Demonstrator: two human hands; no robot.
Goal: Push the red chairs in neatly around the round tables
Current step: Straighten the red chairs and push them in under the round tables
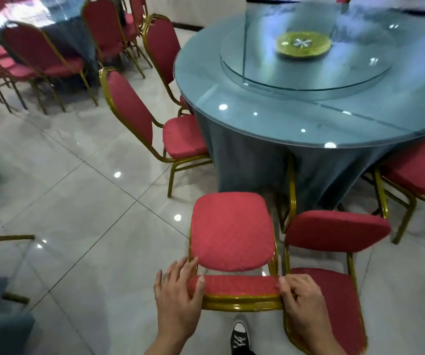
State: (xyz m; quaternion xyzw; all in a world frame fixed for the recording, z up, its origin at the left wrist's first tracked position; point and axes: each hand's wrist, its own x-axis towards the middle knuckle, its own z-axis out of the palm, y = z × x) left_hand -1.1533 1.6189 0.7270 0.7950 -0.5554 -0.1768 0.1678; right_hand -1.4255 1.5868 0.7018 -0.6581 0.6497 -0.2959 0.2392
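Both hands hold the top of the red padded chair with a gold metal frame. The left hand has its grip curled round the left corner. The right hand grips the right corner. The chair's legs are hidden under its seat. The chair stands near the round glass-topped worktop with a blue-grey cloth, not yet under it.

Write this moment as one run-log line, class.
left hand: grips chair backrest | right hand: grips backrest | chair seat: outside round table
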